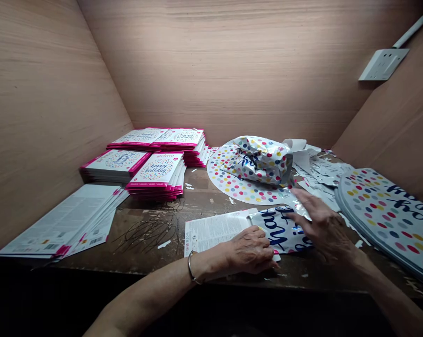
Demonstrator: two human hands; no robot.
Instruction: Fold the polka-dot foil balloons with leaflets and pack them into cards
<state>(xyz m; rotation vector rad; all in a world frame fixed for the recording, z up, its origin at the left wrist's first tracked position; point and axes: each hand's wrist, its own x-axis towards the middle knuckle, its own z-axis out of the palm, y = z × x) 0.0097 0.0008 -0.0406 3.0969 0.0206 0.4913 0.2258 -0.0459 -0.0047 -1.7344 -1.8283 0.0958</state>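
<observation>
A folded foil balloon [278, 231] with polka dots and dark blue lettering lies at the table's front edge. Under its left part is a printed card sleeve [211, 230], its text side up. My left hand [251, 250], a bangle at the wrist, is curled closed over the balloon's near left edge; its fingertips are partly hidden. My right hand [320, 224] is stretched over the balloon's right end, fingers apart and slightly blurred. Just behind, a crumpled foil balloon [260, 161] rests on a flat round dotted balloon [229, 180].
Stacks of pink-edged "happy birthday" packets [157, 171] stand at the back left. Fanned card sleeves [64, 220] lie in front of them. Flat round balloons [387, 210] are piled on the right, beside loose papers [324, 171]. Wooden panels enclose the table; a socket [383, 64] is on the right.
</observation>
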